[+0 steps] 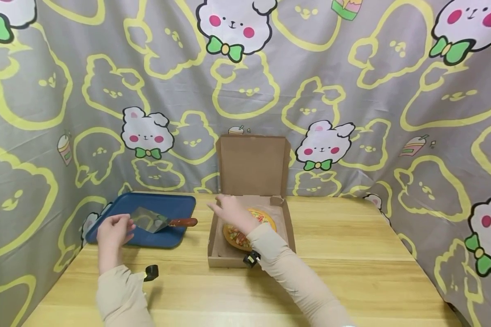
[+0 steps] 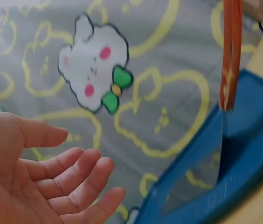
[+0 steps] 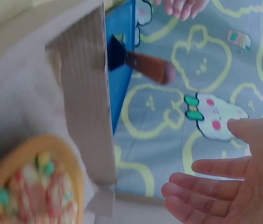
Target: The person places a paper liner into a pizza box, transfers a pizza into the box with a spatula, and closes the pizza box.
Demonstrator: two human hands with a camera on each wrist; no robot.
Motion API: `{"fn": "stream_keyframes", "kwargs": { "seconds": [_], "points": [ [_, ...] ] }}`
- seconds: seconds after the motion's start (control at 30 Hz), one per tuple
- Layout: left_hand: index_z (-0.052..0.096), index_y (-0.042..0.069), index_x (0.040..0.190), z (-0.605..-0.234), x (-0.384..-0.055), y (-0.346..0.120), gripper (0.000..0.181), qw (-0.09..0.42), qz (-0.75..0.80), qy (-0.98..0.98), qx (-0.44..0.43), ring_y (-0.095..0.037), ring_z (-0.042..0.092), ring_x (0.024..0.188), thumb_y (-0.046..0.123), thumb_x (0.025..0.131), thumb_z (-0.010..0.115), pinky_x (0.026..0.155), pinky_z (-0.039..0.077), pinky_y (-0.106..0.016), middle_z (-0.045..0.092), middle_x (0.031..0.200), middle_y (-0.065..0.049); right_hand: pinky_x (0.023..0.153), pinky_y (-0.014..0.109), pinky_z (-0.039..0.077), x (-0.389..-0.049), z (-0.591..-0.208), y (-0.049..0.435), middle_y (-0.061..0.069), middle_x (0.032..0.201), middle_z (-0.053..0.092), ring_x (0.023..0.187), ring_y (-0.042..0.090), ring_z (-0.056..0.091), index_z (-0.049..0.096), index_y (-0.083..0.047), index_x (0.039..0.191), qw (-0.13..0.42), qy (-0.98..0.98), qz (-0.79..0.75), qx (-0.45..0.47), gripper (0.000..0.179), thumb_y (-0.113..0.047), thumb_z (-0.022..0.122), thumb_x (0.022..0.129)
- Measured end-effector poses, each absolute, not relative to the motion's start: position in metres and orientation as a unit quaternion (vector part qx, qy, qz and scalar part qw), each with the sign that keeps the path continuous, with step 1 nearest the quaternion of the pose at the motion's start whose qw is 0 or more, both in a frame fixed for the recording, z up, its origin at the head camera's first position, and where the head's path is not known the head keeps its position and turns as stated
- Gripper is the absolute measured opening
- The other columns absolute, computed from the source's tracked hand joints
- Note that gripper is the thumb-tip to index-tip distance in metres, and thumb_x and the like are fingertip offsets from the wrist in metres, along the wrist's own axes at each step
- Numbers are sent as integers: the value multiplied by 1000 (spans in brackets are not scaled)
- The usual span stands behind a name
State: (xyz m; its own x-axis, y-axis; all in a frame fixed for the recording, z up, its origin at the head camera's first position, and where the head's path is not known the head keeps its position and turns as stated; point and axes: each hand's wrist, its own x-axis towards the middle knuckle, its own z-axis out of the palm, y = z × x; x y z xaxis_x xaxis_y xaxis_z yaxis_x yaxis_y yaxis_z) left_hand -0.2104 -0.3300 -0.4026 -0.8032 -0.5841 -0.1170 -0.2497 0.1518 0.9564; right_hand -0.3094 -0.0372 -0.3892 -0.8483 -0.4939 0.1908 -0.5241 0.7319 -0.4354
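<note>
On the blue tray [image 1: 147, 198] lies a metal spatula [image 1: 150, 220] with a brown wooden handle pointing right. My left hand [image 1: 115, 231] hovers over the tray's left part, beside the blade. Its fingers are loosely bent and hold nothing in the left wrist view, apart from the spatula handle [image 2: 231, 56]. My right hand [image 1: 230, 210] is held above the left side of an open cardboard box [image 1: 229, 262], fingers relaxed around nothing. Inside the box lies a round pizza [image 1: 234, 236] with coloured toppings, partly hidden by my right forearm. The right wrist view shows the pizza [image 3: 38, 191] close up.
The box lid [image 1: 253, 165] stands upright at the back. A patterned grey curtain [image 1: 311, 100] encloses the wooden table [image 1: 343, 254] behind and on both sides. The tray is left of the box, with a strip of table between them.
</note>
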Motion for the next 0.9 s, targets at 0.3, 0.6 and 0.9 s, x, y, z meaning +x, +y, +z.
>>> {"fn": "stream_keyframes", "kwargs": {
  "seconds": [0.3,0.6,0.9],
  "points": [
    [51,5,130,-381,-215,-293,40,167,-580,-764,229,10,59,76,33,102,46,70,53,-13,60,92,12,85,41,56,-318,-384,15,13,114,70,99,26,68,58,-5,129,25,-932,292,215,52,-48,46,101],
    [52,4,129,-370,-226,-262,42,165,-571,-785,175,5,61,83,35,101,48,72,54,-16,65,108,-3,91,45,54,-328,-386,57,14,118,69,106,29,67,60,-6,127,54,-941,287,170,53,-49,47,100],
    [50,5,137,-360,-247,-238,48,131,-549,-817,116,-32,60,119,38,102,45,95,54,-41,59,131,-20,90,47,54,-342,-390,99,19,112,70,102,33,67,61,0,121,90,-940,287,162,47,-40,49,101]
  ]
}}
